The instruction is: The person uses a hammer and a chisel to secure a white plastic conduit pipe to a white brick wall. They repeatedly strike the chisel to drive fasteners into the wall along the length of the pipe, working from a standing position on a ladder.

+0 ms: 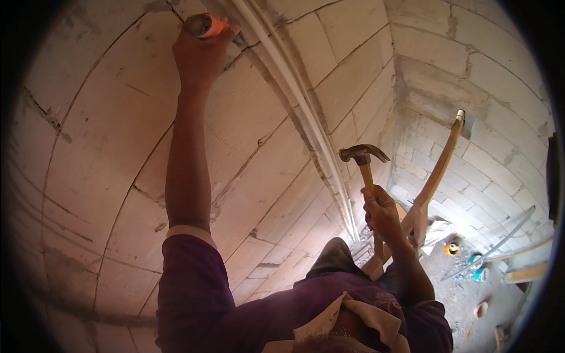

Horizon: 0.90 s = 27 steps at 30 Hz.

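Note:
High at the upper left, my left hand (203, 56) is closed around a short tool with an orange grip (216, 26) and a round, grey, worn end, perhaps a chisel. It is held against the light block wall (141, 112), beside white pipes (294, 88) that run down a groove. Whatever lies beyond the fist is hidden. Lower and to the right, my right hand (385, 215) grips the wooden handle of a claw hammer (363, 155). The hammer's metal head points up, apart from the wall and from the orange-gripped tool.
A wooden pole (441, 162) with a pale tip rises just right of my right hand. A second block wall (494, 117) meets the first in a corner. On the dusty floor far below stand teal cans (481, 275) and a yellow round object (452, 249), near a long grey strip (494, 241).

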Available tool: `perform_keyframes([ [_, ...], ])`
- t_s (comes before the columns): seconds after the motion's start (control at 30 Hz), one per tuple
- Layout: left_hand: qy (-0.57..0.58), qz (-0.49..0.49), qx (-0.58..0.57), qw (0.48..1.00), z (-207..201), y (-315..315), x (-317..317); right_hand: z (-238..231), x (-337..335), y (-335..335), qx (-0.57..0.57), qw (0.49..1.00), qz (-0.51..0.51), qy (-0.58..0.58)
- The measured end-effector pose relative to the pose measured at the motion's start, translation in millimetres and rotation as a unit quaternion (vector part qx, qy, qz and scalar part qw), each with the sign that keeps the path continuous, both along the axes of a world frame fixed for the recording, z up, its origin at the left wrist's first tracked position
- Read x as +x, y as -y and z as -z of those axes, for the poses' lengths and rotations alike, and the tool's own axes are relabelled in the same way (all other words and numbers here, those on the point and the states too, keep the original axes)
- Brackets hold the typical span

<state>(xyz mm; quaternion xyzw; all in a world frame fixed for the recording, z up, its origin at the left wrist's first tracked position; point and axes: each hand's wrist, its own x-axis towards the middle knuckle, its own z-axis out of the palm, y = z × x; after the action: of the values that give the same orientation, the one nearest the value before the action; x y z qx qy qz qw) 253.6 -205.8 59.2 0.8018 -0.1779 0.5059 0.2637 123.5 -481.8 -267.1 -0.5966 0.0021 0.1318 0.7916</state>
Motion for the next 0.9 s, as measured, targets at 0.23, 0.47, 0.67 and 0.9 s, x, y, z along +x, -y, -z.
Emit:
perform_keyframes([
  [0.23, 0.03, 0.044, -0.001, 0.999, 12.7, -6.8, 2.5, -23.0, 2.5, -5.5, -0.01, 0.999, -0.018, 0.033],
  [0.47, 0.053, 0.137, -0.021, 0.989, 29.4, -6.0, 4.7, -45.6, 6.1, -14.7, -0.01, 0.996, -0.041, 0.073],
  [0.67, 0.037, 0.213, -0.037, 0.976, 35.7, -10.8, 7.7, -68.6, 14.5, -21.6, -0.021, 0.992, -0.008, 0.125],
  [0.9, 0.02, 0.095, 0.012, 0.995, 23.4, -5.1, 10.7, -130.3, 40.1, -32.3, -0.153, 0.895, 0.116, 0.402],
])
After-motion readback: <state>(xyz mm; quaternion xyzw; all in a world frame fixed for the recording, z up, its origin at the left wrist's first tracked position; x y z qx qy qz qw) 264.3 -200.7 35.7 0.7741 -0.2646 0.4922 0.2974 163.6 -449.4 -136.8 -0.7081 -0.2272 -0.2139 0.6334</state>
